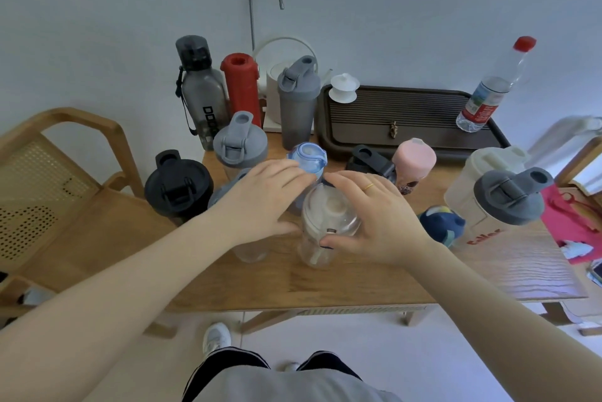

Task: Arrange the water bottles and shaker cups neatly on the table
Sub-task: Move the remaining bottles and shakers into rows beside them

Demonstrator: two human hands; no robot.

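My right hand [374,216] grips the top of a clear bottle [321,229] standing at the middle of the wooden table [358,281]. My left hand [267,196] is clasped over the lid of a clear shaker cup [250,250] just left of it; the lid is mostly hidden. Around them stand a grey-lidded shaker [239,144], a blue-lidded bottle [308,157], a black shaker [177,186], a grey shaker [298,102], a red bottle [242,88] and a smoky bottle with a strap [203,92]. To the right are a pink bottle [413,160], a navy bottle [441,225] and a white shaker with a grey lid [501,206].
A dark tea tray [407,118] at the back right holds a red-capped plastic water bottle [492,88] and a white lidded cup [343,87]. A white kettle [277,75] stands at the back. A wooden chair [49,173] is at the left. Pink cloth [573,225] lies at the right edge.
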